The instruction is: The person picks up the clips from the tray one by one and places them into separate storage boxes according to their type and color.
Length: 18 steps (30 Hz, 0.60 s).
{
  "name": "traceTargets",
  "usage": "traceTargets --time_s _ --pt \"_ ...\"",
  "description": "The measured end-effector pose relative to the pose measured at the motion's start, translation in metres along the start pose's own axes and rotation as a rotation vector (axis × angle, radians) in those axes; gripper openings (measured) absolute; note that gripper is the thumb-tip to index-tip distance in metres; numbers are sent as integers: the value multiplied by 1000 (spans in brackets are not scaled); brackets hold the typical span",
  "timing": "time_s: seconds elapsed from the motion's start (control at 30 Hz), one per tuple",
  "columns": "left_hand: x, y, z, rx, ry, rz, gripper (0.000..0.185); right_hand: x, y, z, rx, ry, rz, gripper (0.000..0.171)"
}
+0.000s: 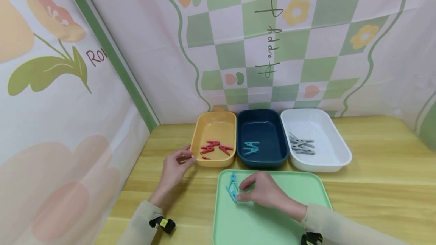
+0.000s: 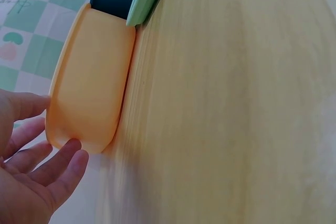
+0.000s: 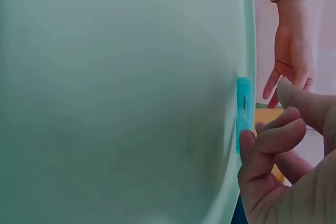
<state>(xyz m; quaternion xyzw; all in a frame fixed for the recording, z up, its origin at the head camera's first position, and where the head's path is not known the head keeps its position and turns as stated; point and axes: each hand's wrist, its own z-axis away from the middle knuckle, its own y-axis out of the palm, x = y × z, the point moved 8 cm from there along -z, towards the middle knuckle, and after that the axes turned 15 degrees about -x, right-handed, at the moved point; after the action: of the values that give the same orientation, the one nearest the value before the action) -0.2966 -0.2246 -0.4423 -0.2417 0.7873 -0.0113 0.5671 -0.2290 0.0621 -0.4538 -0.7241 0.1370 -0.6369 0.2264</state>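
Note:
My right hand [image 1: 240, 192] reaches over the pale green tray [image 1: 272, 222] and pinches a blue clothespin [image 1: 232, 187] that lies at the tray's far left; a second blue one seems to lie against it. The right wrist view shows my fingers [image 3: 262, 145] curled against the blue clothespin [image 3: 243, 108] near the green tray's [image 3: 115, 98] rim. My left hand [image 1: 188, 155] rests on the table with relaxed fingers and holds nothing, beside the near left corner of the orange bin [image 1: 199, 131]. In the left wrist view the fingertips [image 2: 68, 156] nearly touch the orange bin's wall [image 2: 92, 87].
Three bins stand in a row behind the green tray: the orange one with red clothespins [image 1: 216, 147], a navy one [image 1: 240, 131] with blue clothespins [image 1: 251, 148], and a white one [image 1: 337, 143] with grey clothespins [image 1: 301, 144]. Printed cloth walls close the wooden table [image 1: 381, 169] at back and left.

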Motion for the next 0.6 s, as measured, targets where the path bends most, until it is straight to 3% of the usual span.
traceTargets --time_s 0.37,0.6 --pt "-1 1 1 -21 -27 13 22 1 12 -11 0 -9 156 27" --pt "-32 -2 8 -14 -24 12 16 5 15 -14 -29 -53 221 31"
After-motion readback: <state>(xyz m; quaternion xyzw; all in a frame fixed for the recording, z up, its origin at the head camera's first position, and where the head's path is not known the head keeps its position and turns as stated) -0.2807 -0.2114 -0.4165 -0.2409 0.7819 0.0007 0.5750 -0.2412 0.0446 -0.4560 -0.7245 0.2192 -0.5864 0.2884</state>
